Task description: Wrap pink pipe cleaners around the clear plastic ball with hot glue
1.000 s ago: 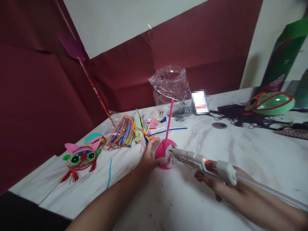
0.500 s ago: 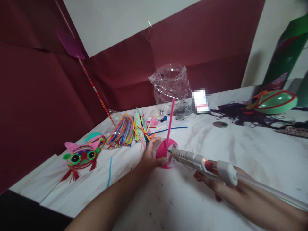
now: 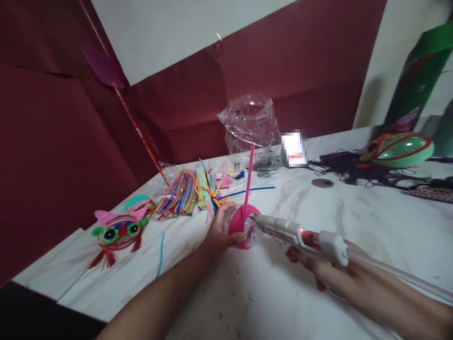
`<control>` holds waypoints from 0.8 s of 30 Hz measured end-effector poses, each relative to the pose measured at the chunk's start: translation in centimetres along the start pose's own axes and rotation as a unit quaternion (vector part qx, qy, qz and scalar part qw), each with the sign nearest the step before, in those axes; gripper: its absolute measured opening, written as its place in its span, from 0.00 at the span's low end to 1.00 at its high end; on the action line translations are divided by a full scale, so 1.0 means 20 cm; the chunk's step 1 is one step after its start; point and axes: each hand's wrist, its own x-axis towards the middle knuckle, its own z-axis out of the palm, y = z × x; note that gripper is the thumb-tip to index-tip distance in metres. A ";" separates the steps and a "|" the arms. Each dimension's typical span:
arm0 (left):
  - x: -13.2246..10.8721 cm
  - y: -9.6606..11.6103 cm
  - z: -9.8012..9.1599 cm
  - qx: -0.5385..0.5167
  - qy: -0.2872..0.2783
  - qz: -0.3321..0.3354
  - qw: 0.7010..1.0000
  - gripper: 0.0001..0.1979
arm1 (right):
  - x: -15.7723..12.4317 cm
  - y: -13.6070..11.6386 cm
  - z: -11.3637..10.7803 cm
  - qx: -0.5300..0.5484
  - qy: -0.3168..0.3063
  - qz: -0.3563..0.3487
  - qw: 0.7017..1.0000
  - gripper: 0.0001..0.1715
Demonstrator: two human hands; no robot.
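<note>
My left hand (image 3: 223, 230) is closed around a clear rounded plastic piece coiled with pink pipe cleaner (image 3: 236, 223), its thumb pressing the near side. A loose end of the pipe cleaner (image 3: 249, 172) sticks straight up from the coil. My right hand (image 3: 323, 271) grips a white hot glue gun (image 3: 283, 229) with a small orange light lit on its body. The gun's nozzle points left, at the bare clear side of the piece beside the pink coil. Whether the tip touches it, I cannot tell.
Bundled colourful pipe cleaners (image 3: 182, 196) lie behind my left hand. At left sits a decorated animal face (image 3: 120, 231) near a light blue pipe cleaner (image 3: 161, 254). A clear plastic bag (image 3: 249, 125) stands behind; a green ornament (image 3: 403, 150), dark threads (image 3: 341, 166) and a round disc (image 3: 322, 182) are at right.
The glue gun's nozzle has shifted slightly right and up, away from the upright pipe cleaner, showing more of the clear side. My left hand keeps its hold.
</note>
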 end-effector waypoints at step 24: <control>0.01 0.02 0.01 -0.008 -0.005 0.001 1.000 0.45 | -0.01 -0.03 -0.01 0.009 -0.030 -0.013 0.999 0.14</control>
